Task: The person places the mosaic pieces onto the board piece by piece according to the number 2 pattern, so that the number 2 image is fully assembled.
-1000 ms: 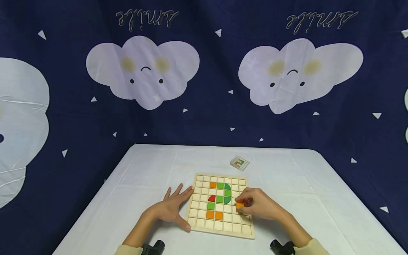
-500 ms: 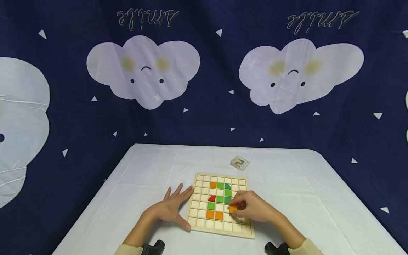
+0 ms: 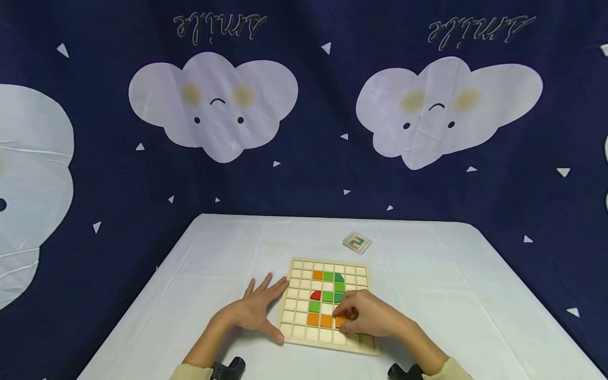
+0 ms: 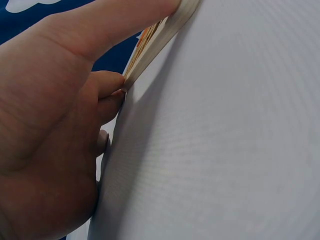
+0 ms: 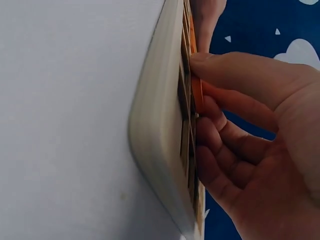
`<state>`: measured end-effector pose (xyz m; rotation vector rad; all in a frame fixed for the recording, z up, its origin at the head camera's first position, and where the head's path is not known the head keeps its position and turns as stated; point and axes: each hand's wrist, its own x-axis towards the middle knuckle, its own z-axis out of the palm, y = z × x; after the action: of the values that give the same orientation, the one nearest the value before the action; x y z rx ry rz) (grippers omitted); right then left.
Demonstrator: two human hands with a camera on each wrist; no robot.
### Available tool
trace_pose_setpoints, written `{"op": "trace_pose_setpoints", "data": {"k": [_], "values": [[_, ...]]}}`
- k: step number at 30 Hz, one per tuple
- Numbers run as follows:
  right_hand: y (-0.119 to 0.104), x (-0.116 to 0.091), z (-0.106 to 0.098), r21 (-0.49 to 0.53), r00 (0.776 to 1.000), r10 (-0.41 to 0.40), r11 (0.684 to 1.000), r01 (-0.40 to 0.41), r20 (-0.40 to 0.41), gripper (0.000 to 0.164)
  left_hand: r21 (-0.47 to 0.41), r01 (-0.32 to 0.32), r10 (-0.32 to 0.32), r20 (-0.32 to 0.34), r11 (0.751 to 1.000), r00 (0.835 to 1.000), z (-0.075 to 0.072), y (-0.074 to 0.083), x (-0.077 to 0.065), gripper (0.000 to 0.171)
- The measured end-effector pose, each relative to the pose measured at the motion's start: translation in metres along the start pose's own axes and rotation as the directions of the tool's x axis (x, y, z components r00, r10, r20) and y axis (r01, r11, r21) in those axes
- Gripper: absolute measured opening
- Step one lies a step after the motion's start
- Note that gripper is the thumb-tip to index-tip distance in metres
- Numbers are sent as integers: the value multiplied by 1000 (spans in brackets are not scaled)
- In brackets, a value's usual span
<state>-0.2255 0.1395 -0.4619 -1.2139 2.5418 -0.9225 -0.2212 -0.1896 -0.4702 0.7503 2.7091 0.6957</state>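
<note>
A wooden grid board lies on the white-covered table, with orange, green and red tiles in some squares. My right hand pinches an orange square tile between thumb and fingers, at the grid square right of two orange tiles. In the right wrist view the tile stands at the grid's surface under my fingertips. My left hand is spread along the board's left side, thumb and fingertips at its edge. The left wrist view shows the thumb on the board's rim.
A small card with a printed grid pattern lies behind the board. The white tablecloth reaches back to a dark blue curtain with clouds. Black straps with devices sit at both wrists.
My right hand has moved left and toward me with the orange tile, from the board's right part to beside the two orange tiles. The left hand has stayed still.
</note>
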Motion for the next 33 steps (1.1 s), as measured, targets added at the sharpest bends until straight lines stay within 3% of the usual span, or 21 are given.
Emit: {"op": "trace_pose_setpoints", "data": {"k": [8, 26, 33], "values": [[-7, -1, 1, -97, 999, 39, 994, -40, -13, 22, -2, 3, -3, 4, 1000, 1000, 0, 0, 0, 131], [-4, 4, 3, -34, 997, 82, 996, -82, -5, 21, 8, -7, 7, 1, 1000, 1000, -2, 0, -3, 131], [-7, 2, 3, -69, 996, 93, 993, -93, -9, 21, 0, 0, 0, 1, 1000, 1000, -1, -1, -2, 131]]}}
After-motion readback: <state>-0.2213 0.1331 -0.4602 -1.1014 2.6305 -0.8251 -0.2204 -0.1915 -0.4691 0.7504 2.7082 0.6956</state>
